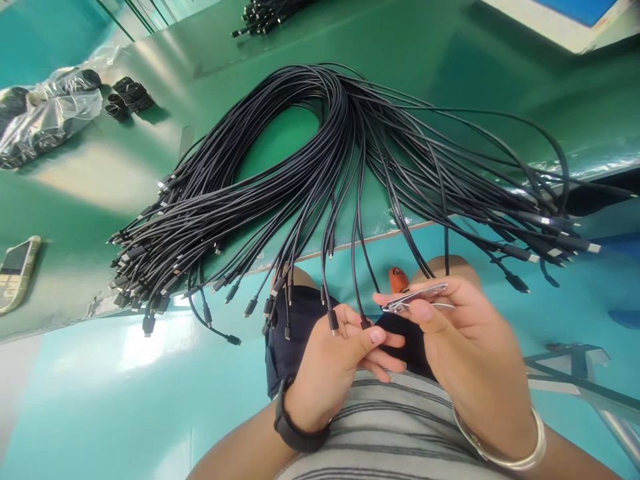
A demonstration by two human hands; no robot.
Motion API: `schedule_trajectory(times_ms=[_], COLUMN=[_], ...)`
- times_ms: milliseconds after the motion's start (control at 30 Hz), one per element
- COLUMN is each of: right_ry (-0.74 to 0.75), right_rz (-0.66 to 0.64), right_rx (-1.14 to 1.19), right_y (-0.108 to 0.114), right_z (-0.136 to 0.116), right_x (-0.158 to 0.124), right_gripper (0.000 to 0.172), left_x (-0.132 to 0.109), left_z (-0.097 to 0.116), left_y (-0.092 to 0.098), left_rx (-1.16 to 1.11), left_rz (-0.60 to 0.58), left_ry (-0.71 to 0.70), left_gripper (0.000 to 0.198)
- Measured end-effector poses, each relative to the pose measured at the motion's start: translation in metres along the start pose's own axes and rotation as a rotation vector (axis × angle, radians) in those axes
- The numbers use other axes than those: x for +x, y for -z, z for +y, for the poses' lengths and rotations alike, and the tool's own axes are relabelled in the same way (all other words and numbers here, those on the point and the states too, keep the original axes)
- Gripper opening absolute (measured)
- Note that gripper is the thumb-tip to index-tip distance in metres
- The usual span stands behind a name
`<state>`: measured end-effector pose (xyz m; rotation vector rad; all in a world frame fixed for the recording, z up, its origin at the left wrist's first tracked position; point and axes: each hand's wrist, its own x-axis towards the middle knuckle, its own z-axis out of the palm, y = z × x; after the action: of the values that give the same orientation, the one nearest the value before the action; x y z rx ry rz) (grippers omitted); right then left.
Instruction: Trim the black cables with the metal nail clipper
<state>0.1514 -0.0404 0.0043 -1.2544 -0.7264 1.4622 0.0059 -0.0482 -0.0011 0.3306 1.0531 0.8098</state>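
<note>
A big bundle of black cables (320, 167) lies looped on the green table (425, 60), its connector ends hanging over the near edge toward my lap. My left hand (340, 353), with a black wristband, is closed in a pinch on the end of one hanging cable (358, 267). My right hand (460, 340), wearing a silver bangle, is closed on a small metal nail clipper (415, 298), held just above and to the right of the left fingertips.
A phone (17, 272) lies at the table's left edge. Clear plastic bags (47, 113) and small coiled cables (127, 97) sit at the far left. More cables (260, 17) lie at the far edge. A metal frame (580, 380) stands at the lower right.
</note>
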Motion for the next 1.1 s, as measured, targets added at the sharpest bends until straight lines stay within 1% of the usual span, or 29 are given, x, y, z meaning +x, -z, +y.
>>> schedule_trajectory(times_ms=[100, 233, 333, 400, 500, 600, 700, 767, 867, 1033, 1100], right_ry=[-0.044, -0.147, -0.193, -0.202, -0.145, -0.075, -0.008, -0.004, -0.038, -0.086, -0.093], right_rz=[-0.047, -0.119, -0.11, -0.104, -0.114, -0.107, -0.077, -0.076, -0.11, -0.135, -0.132], right_rx=[0.03, 0.131, 0.173, 0.17, 0.164, 0.107, 0.007, -0.023, 0.005, 0.126, 0.157], right_y=[0.0005, -0.0038, -0.0069, -0.0076, -0.0067, -0.0057, -0.0063, -0.0074, -0.0085, -0.0047, -0.0029], right_z=[0.0018, -0.0007, -0.0028, -0.0032, -0.0017, 0.001, 0.003, 0.0032, 0.0028, 0.0033, 0.0039], right_x=[0.0022, 0.0037, 0.0046, 0.0048, 0.0043, 0.0039, 0.0043, 0.0045, 0.0045, 0.0045, 0.0049], right_gripper=[0.016, 0.02, 0.025, 0.025, 0.018, 0.013, 0.011, 0.012, 0.013, 0.012, 0.012], left_x=[-0.0016, -0.0057, -0.0079, -0.0081, -0.0073, -0.0067, -0.0069, -0.0068, -0.0061, -0.0055, -0.0055], left_z=[0.0008, 0.0036, 0.0057, 0.0064, 0.0059, 0.0046, 0.0049, 0.0063, 0.0079, 0.0079, 0.0083], left_y=[0.0013, 0.0012, 0.0004, -0.0003, -0.0013, -0.0013, -0.001, -0.0016, -0.004, -0.0069, -0.0073], left_rx=[-0.013, 0.074, 0.159, 0.189, 0.141, 0.069, 0.091, 0.11, 0.128, 0.102, 0.101], left_rz=[-0.016, -0.067, -0.113, -0.13, -0.088, -0.012, 0.023, 0.055, 0.102, 0.047, 0.049], left_ry=[-0.042, -0.105, -0.144, -0.151, -0.104, -0.014, 0.02, 0.015, 0.007, -0.088, -0.114], left_gripper=[0.037, 0.02, 0.026, 0.028, 0.025, 0.034, 0.035, 0.033, 0.029, 0.021, 0.019])
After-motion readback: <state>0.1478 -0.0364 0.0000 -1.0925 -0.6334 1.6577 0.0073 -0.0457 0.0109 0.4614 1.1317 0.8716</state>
